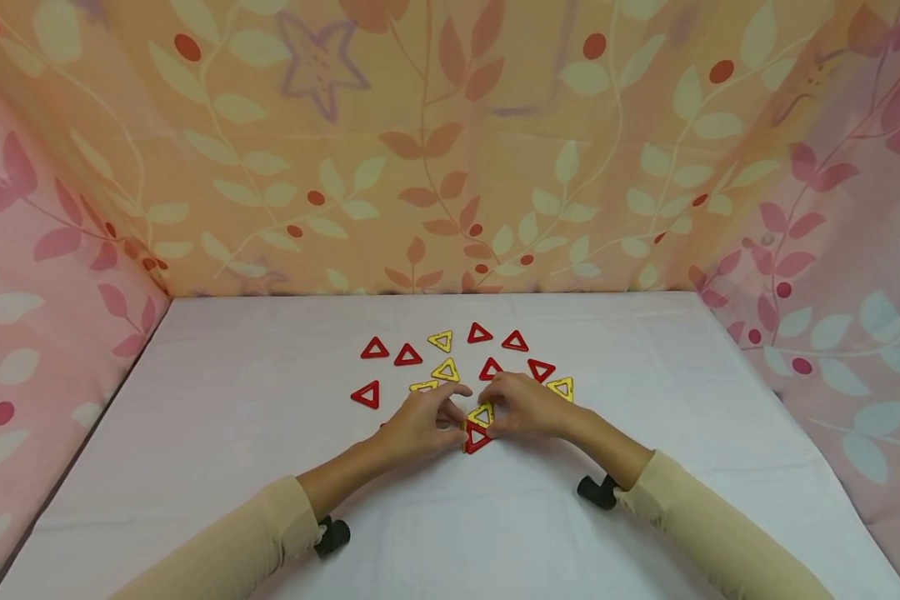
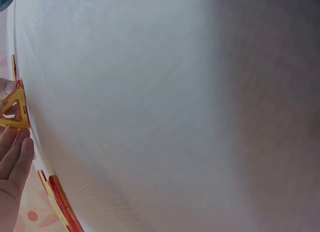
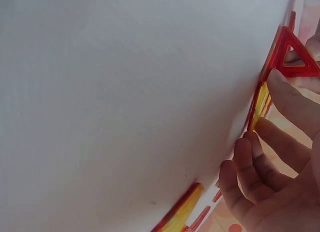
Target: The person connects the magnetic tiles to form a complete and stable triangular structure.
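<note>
Red and yellow triangle tiles, joined in a small cluster, stand between the two hands in the head view. A red triangle tile (image 1: 480,444) faces the front, with a yellow triangle tile (image 1: 487,407) behind it. My left hand (image 1: 425,421) pinches the cluster's left side. In the left wrist view its fingertips and thumb are around a yellow triangle tile (image 2: 21,105). The right hand (image 1: 528,405) grips the other side. Its thumb touches a corner of the raised red tile (image 3: 296,70), and its index finger is on a yellow tile (image 3: 261,99) in the right wrist view.
Several loose triangle tiles lie behind the hands on the white-covered table (image 1: 217,467), among them a red one (image 1: 375,356) and a yellow one (image 1: 441,336). Some are partly hidden by the hands. A patterned cloth (image 1: 435,167) walls the back and both sides.
</note>
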{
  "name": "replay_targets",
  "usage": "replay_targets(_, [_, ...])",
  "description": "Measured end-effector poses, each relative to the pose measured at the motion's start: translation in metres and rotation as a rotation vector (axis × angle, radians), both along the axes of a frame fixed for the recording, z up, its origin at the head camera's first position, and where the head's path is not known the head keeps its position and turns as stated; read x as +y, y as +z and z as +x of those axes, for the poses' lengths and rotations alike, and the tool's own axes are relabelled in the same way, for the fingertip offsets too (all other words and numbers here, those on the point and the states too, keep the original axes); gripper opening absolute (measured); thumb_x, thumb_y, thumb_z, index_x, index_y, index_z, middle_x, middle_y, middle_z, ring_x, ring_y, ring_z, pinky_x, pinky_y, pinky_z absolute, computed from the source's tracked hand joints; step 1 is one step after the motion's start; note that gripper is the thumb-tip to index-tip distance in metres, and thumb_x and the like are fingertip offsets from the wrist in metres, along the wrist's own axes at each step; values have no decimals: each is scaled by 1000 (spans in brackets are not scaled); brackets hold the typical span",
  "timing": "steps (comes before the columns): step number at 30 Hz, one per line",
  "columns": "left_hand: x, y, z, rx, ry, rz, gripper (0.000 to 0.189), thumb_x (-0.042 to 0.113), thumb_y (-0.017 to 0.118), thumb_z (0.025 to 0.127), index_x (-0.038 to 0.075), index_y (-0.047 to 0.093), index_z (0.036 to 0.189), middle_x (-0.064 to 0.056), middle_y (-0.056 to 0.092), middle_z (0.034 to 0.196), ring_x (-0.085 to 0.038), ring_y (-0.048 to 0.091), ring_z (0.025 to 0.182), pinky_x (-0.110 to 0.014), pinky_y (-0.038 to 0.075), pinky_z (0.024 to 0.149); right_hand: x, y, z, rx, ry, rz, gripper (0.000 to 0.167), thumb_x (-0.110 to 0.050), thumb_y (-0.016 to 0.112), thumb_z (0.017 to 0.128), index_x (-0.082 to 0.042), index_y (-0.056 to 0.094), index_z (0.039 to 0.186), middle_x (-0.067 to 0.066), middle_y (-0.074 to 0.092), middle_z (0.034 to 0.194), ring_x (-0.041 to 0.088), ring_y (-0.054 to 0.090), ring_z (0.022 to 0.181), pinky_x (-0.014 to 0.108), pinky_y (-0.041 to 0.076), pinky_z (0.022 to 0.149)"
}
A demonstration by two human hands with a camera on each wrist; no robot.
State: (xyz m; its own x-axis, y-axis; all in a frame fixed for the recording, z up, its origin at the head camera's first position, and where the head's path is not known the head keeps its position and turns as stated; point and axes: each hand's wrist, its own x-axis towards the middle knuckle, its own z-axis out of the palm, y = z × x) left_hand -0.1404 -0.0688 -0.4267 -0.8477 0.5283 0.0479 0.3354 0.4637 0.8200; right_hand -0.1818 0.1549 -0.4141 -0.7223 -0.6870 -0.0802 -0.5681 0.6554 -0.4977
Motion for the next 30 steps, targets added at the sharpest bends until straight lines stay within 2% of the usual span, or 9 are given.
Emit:
replay_targets(4, [0, 0, 0, 0, 1, -1, 53, 6, 79, 84, 5, 55, 132, -1, 74, 96, -15, 71, 94, -30, 55, 89, 1, -2, 1, 15, -5, -13, 38, -17, 84, 79, -8, 72, 114, -2, 65, 104, 15, 58, 97, 34, 50, 88])
replay_targets(11, [0, -1, 0, -4, 3, -2, 55, 7, 80, 84, 6, 54, 133, -1, 73, 97, -14, 71, 93, -29, 55, 88, 1, -3, 4, 10, -27, -55, 39, -15, 85, 78, -9, 71, 114, -3, 57, 95, 15, 53, 84, 26, 48, 72])
replay_targets(22, [0, 0, 0, -11, 14, 1, 56, 7, 80, 84, 7, 53, 133, -1, 73, 96, -13, 71, 93, -29, 55, 88, 1, -5, 5, -13, -37, -84, 43, -14, 85, 78, -12, 68, 117, -4, 55, 95, 13, 55, 81, 24, 50, 71])
replay_targets(30, [0, 0, 1, -29, 23, 2, 57, 7, 80, 84, 8, 52, 134, -1, 73, 96, -13, 71, 93, -29, 55, 88, 2, -5, 6, -7, -4, -130, 41, -7, 82, 80, -11, 67, 117, -3, 56, 94, 14, 55, 81, 24, 50, 71])
